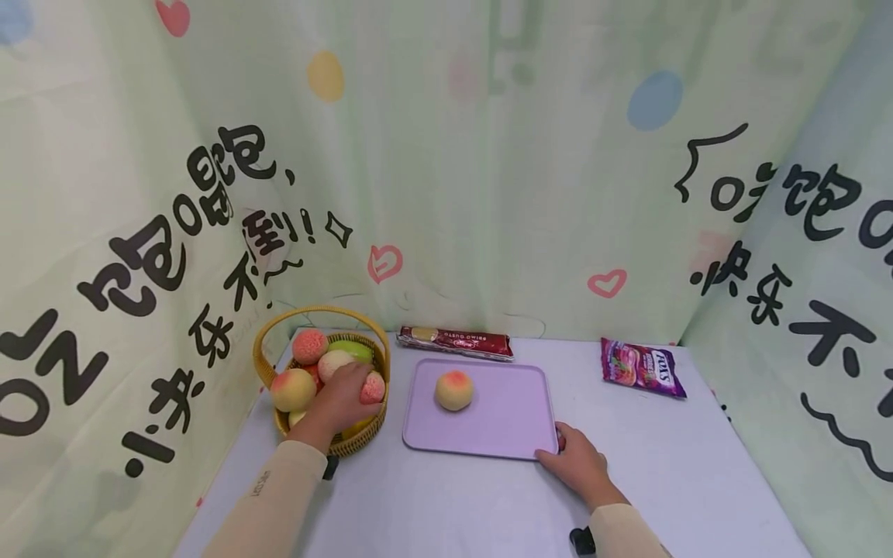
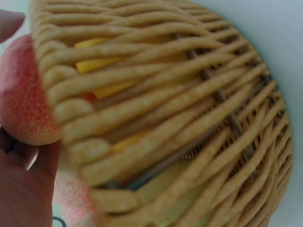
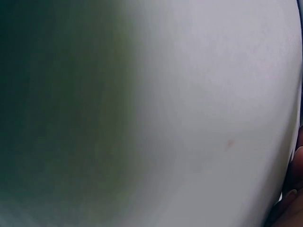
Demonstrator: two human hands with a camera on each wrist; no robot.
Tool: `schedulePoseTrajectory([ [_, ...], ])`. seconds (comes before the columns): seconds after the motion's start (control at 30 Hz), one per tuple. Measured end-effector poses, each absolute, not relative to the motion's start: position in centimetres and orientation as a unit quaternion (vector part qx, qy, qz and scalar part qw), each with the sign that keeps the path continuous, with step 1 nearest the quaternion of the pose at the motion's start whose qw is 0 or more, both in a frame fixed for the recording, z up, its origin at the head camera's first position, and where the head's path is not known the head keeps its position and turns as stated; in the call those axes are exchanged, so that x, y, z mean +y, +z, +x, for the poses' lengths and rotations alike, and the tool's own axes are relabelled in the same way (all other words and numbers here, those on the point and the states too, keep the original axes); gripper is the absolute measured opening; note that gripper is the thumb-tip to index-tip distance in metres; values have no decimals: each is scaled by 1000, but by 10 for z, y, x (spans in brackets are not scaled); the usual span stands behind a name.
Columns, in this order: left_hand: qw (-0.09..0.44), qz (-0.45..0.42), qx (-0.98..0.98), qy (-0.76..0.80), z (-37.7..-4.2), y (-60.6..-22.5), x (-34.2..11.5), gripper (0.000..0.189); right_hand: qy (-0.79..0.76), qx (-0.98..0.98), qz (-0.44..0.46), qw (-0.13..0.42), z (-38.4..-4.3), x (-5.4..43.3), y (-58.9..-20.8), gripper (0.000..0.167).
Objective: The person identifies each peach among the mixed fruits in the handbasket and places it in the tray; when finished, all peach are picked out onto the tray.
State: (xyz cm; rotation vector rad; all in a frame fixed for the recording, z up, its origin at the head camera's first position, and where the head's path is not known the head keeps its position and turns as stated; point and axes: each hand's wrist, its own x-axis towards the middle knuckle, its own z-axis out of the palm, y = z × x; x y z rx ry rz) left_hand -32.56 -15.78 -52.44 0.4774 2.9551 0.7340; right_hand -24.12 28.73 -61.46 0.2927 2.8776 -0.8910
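In the head view my left hand [image 1: 344, 397] reaches over the wicker basket [image 1: 354, 447]. Its fingers grip a speckled pink-red peach [image 1: 373, 388] at the basket's right side. The left wrist view shows this peach [image 2: 27, 92] beside the woven rim, with fingers above and below it. My right hand [image 1: 577, 463] pinches the near right corner of the purple tray [image 1: 498, 422], thumb at the rim. On the tray's left half sits a yellow peach with a red top [image 1: 454, 390]. The right wrist view is mostly blurred, with fingertips [image 3: 297, 163] at its right edge.
More fruit fills the basket, including a red one [image 1: 310, 346], a green one [image 1: 351, 349] and a yellow peach [image 1: 293, 390]. The basket's handle [image 1: 317, 309] arches over it. Behind the tray lies a long dark-red packet [image 1: 455, 343]; a purple snack bag [image 1: 643, 368] lies at right.
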Motion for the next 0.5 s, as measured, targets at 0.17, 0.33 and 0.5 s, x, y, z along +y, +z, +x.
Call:
schedulePoseTrajectory([
  [0.17, 18, 159, 962, 221, -329, -531, -155, 77, -292, 950, 98, 58, -241, 289, -617, 88],
  [0.33, 7, 164, 963, 214, -330, -533, -153, 69, -294, 949, 101, 58, -241, 288, -617, 87],
  [0.5, 14, 171, 960, 219, -330, -540, -151, 59, -295, 948, 103, 60, -241, 287, -614, 86],
])
